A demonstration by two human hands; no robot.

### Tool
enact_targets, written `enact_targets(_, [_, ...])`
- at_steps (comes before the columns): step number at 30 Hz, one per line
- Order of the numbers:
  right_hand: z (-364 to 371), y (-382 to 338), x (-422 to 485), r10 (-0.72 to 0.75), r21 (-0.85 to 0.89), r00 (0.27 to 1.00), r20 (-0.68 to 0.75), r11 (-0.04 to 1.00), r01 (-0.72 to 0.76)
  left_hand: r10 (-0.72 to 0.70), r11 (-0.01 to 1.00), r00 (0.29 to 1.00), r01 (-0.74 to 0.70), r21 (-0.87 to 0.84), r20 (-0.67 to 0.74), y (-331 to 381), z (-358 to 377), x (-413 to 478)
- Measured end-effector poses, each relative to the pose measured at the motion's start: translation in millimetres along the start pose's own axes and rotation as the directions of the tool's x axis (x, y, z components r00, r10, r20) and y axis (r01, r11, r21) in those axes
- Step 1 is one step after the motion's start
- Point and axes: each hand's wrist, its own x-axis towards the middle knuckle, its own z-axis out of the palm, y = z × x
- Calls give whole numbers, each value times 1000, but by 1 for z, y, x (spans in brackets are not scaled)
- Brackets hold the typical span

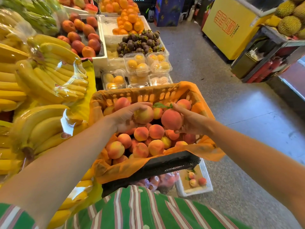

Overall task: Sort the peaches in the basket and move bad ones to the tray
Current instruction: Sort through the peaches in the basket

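**Two peaches held over the basket**

The left grip (125, 119) curls round a yellow-red peach (144, 115); the right grip (189, 121) curls round a redder peach (171, 120). Below both sits the orange-lined black mesh basket (173, 161); the white foam tray (207, 189) lies lower, beneath the right grip.

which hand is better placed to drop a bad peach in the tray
Right, probably. The right hand holds a peach over the right side of the basket, and the tray sits low on that same side. The left hand would have to cross the basket.
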Motion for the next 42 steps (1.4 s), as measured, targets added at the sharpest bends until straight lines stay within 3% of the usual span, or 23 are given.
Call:
enact_targets(5, [-14,-4,-9,-129,-257,992,2,958,125,50,993,999,-51,105,5,1,3,12])
enact_targets(9, [-34,-13,-23,-137,-548,988,-77,834,73,54,988,999,-53,147,2,-1,3,24])
enact_targets(11, [-44,-15,-28,-89,-735,994,-58,678,17,61,977,998,-62,206,11,0,7,29])
enact_targets(14, [-54,-13,-29,-7,-950,994,-109,294,-102,81,905,997,-73,418,-2,-1,17,40])
enact_targets(18, [-54,2,-27,20,-973,986,-166,161,-167,159,718,987,-115,686,0,-7,35,59])
enact_targets(21, [-50,15,-17,-3,-984,985,-173,-49,-173,220,550,975,-141,823,21,-11,45,78])
enact_targets(23, [-49,22,-10,0,-980,988,-156,-125,-155,238,494,971,-138,859,19,-13,51,86])
enact_targets(27, [-58,26,-4,17,-988,993,-121,-97,-119,308,434,951,-154,888,15,-14,58,102])
enact_targets(32, [-67,20,-2,10,-993,993,-116,-16,-115,299,434,954,-159,887,25,-16,53,119])
enact_targets(39, [-62,-2,-3,-125,-922,989,-75,386,-22,401,281,914,-193,940,68,-6,42,104])
enact_targets(42, [-46,-16,6,-189,-884,981,-39,464,55,403,261,912,-199,945,81,1,25,82])
